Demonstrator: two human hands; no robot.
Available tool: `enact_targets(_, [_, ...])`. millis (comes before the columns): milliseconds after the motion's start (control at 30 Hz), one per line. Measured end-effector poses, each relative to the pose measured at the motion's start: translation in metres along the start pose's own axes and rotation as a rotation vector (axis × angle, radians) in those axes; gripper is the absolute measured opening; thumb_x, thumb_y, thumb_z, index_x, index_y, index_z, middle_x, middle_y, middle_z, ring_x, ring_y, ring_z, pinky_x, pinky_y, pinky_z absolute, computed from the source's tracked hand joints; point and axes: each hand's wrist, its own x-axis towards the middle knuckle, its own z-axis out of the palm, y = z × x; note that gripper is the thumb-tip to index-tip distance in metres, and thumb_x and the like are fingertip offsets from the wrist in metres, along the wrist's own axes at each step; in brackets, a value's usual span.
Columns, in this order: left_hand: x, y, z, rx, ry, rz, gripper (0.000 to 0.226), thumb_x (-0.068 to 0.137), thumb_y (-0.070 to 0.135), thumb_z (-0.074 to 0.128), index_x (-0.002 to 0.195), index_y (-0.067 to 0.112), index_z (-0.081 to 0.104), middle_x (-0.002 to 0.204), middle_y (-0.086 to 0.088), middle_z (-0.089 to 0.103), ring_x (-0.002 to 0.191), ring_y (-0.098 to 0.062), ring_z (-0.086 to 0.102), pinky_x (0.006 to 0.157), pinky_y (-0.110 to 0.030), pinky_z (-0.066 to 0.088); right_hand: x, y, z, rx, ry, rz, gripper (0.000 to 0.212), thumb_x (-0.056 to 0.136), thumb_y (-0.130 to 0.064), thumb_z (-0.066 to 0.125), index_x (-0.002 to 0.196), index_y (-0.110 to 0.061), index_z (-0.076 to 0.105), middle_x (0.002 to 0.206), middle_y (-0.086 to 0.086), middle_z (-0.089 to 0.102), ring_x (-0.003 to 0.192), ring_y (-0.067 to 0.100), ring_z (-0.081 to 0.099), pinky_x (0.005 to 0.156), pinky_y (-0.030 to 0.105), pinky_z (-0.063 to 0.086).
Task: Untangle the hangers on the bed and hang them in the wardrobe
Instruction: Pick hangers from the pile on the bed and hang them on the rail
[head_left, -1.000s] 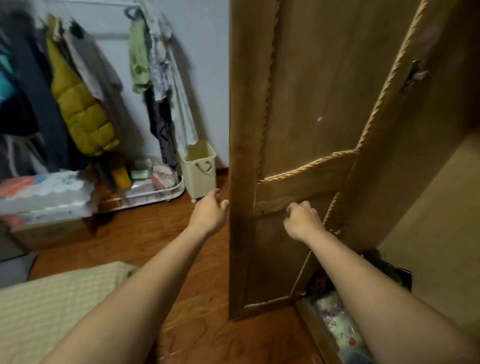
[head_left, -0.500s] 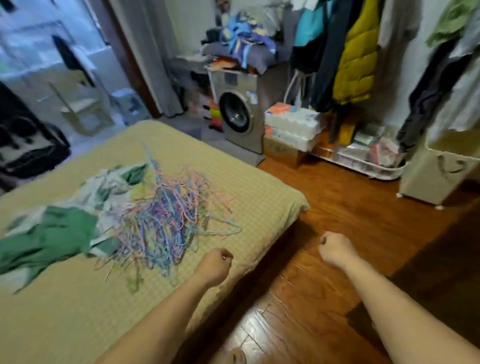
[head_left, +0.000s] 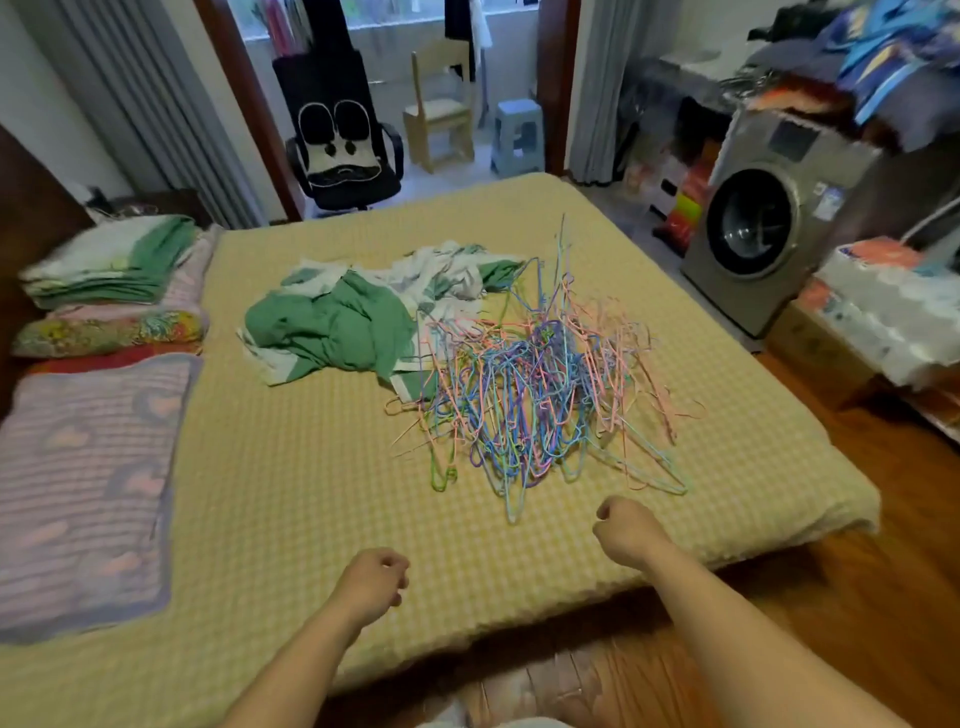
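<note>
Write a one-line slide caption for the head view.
Both hands hover empty before a tangled pile of hangers on the bed.

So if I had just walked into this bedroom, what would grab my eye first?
Most likely the big tangle of thin pastel wire hangers, pink, blue, purple and green, heaped in the middle of the yellow checked bedspread. Touching its far left side lies a crumpled green and white cloth. Nearer the camera, the person's left hand and right hand hover over the bed's near edge, fingers curled and holding nothing.
</note>
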Motion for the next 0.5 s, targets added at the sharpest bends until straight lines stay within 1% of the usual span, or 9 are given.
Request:
enact_targets(133, [0.053,0.01,-0.02,0.0,-0.024,-0.004,0.02,0.1,0.018,0.05,0.093,0.011,0.067,0.085,-0.007,0.069,0.066,-0.02,0.06,0.054,-0.023,0.039,0.035,-0.028,0.022,0.006,-0.045,0.033,0.036,0.094,-0.022,0.056,0.127,-0.009,0.058,0.131,0.011,0.06,0.12,0.028,0.057,0.092,0.029,0.045])
enact_targets(233, [0.068,0.014,-0.018,-0.009,-0.111,-0.028,0.019,0.101,0.017,0.049,0.098,0.01,0.067,0.086,-0.006,0.068,0.066,-0.019,0.061,0.052,-0.021,0.04,0.056,-0.032,0.034,0.005,-0.061,0.095,0.034,0.095,-0.024,0.055,0.125,-0.01,0.059,0.132,0.01,0.061,0.121,0.027,0.056,0.093,0.029,0.044])
enact_targets(300, [0.076,0.008,-0.014,-0.003,-0.154,-0.059,0.019,0.102,0.017,0.049,0.101,0.011,0.067,0.088,-0.006,0.067,0.063,-0.017,0.06,0.049,-0.019,0.041,0.07,-0.034,0.042,-0.003,-0.067,0.11,0.027,0.095,-0.024,0.054,0.118,-0.011,0.062,0.126,0.01,0.065,0.117,0.028,0.059,0.088,0.027,0.044])
enact_targets(400, [0.092,-0.01,-0.004,0.025,-0.194,-0.15,0.019,0.102,0.014,0.048,0.096,0.011,0.066,0.084,-0.006,0.066,0.054,-0.013,0.056,0.046,-0.019,0.039,0.102,-0.039,0.055,0.011,-0.112,0.096,0.017,0.093,-0.022,0.053,0.102,-0.013,0.064,0.111,0.01,0.069,0.107,0.03,0.062,0.077,0.028,0.041])
enact_targets(500, [0.105,-0.022,0.002,0.035,-0.153,-0.234,0.019,0.099,0.014,0.053,0.091,0.009,0.069,0.076,-0.004,0.069,0.052,-0.012,0.054,0.049,-0.02,0.039,0.132,-0.049,0.06,0.049,-0.155,0.063,0.006,0.091,-0.019,0.054,0.089,-0.017,0.059,0.098,0.008,0.069,0.101,0.03,0.063,0.071,0.027,0.037])
